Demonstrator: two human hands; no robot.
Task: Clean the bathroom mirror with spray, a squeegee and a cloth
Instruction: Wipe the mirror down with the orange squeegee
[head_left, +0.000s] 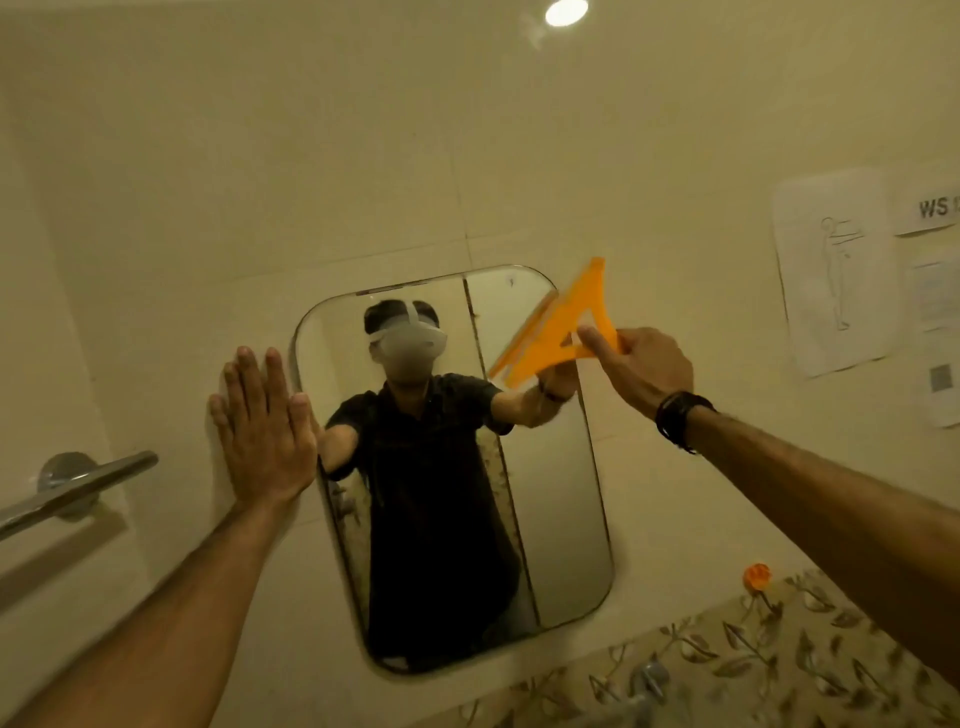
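The right hand (641, 371) pinches the orange squeegee (563, 325) by its light, stiff plastic handle — the right place to grip — blade seemingly touching the fragile mirror (561, 493) at two o'clock, while the left hand (262, 431) lies flat, fingers spread, at nine o'clock.

Bathroom, small, warm-lit. Cream wall tiles (363, 156) run up to a round ceiling light (566, 11). Rounded wall mirror (561, 519) fixed to tile. Chrome bar (78, 488) at left. Leaf-patterned border tiles (753, 660) lower right. Printed paper notices (831, 275) taped to the right wall.
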